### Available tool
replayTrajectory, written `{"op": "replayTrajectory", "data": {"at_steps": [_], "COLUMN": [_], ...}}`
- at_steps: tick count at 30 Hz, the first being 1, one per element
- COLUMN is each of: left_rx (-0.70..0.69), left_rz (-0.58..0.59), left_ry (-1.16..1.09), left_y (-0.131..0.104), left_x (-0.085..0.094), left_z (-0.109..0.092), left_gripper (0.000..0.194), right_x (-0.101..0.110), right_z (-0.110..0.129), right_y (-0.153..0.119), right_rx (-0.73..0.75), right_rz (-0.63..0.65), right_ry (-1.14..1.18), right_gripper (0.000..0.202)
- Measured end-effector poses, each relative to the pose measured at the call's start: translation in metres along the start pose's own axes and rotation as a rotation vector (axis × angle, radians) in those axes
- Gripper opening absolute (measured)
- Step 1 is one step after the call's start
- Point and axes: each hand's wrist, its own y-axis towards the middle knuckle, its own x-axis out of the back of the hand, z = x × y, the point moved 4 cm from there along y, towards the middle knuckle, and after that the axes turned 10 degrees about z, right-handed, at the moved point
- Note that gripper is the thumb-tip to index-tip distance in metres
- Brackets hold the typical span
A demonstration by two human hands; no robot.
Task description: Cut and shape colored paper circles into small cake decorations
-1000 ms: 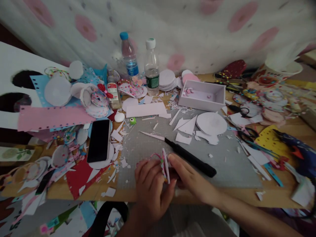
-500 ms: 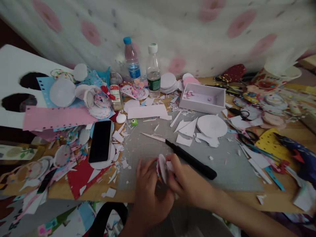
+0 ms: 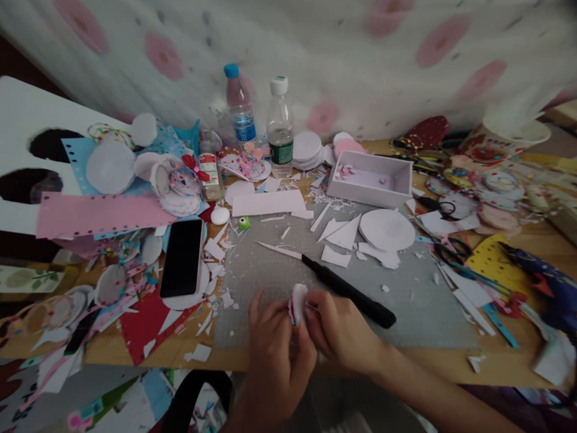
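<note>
Near the table's front edge, my left hand (image 3: pixel 277 349) grips a small round white piece (image 3: pixel 298 304) with a pink and red dotted rim, tilted on edge between thumb and fingers. My right hand (image 3: pixel 340 331) is closed at the piece's right side, fingers pinched; a small pale bit shows at its fingertips, too small to name. Just beyond the hands, a black-handled knife (image 3: pixel 347 288) lies on the grey cutting mat (image 3: pixel 433 313), its blade pointing left. White paper scraps (image 3: pixel 336 255) and a white disc (image 3: pixel 386 230) lie farther back on the mat.
A phone (image 3: pixel 181 258) lies at the left among paper pieces and trimmings. Two bottles (image 3: pixel 280 135) and a white open box (image 3: pixel 369 186) stand behind the mat. Scissors (image 3: pixel 453 249) and a yellow piece (image 3: pixel 489 261) are on the right, with a paper cup (image 3: pixel 491 141) behind.
The round piece has turned in my left hand and shows its white side more. My right hand's fingers have drawn in, lower and closer beside it.
</note>
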Motion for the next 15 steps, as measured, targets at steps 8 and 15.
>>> {"op": "replayTrajectory", "data": {"at_steps": [8,15], "left_rx": [0.019,0.036], "left_rz": [0.075,0.031], "left_ry": [-0.098,-0.122], "left_y": [0.003,0.005], "left_x": [0.005,0.012], "left_z": [0.004,0.007], "left_gripper": [0.017,0.022], "right_x": [0.003,0.0], "right_z": [-0.002,-0.004], "right_y": [-0.005,-0.01], "right_rx": [-0.113,-0.195], "right_rz": [0.003,0.022], "right_ry": [0.357,0.924], "right_gripper": [0.008,0.023]}}
